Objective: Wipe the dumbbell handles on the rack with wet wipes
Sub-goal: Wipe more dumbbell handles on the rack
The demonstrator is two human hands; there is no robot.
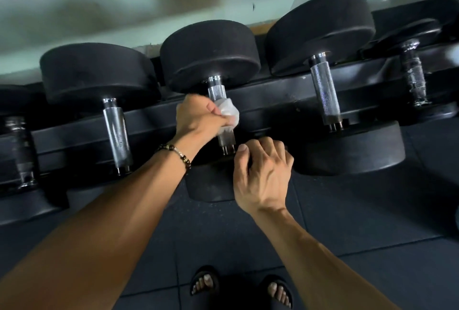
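Two feet in black slides [242, 290] stand on the dark mat floor [347, 222], nearest the viewer. Above them both bare forearms reach toward the rack [273, 91]. The left hand [201, 117], with a bead bracelet [175, 152] at its wrist, curls around a crumpled white wipe [229, 111] and presses it against the middle of the knurled handle [219, 96] of the centre dumbbell [210, 51] on the rack. The right hand [262, 173] lies just below that handle, its fingers bent over the dumbbell's near black head [211, 185]; how firmly it grips cannot be told. To the left of the centre dumbbell rests a second dumbbell [96, 71] with a bare chrome handle; to the right rests a larger one [320, 29], and beyond that a smaller one [412, 71] with a worn handle. All lie across the rack's black rails, handles pointing toward the viewer. A pale green wall [99, 11] rises behind the rack.
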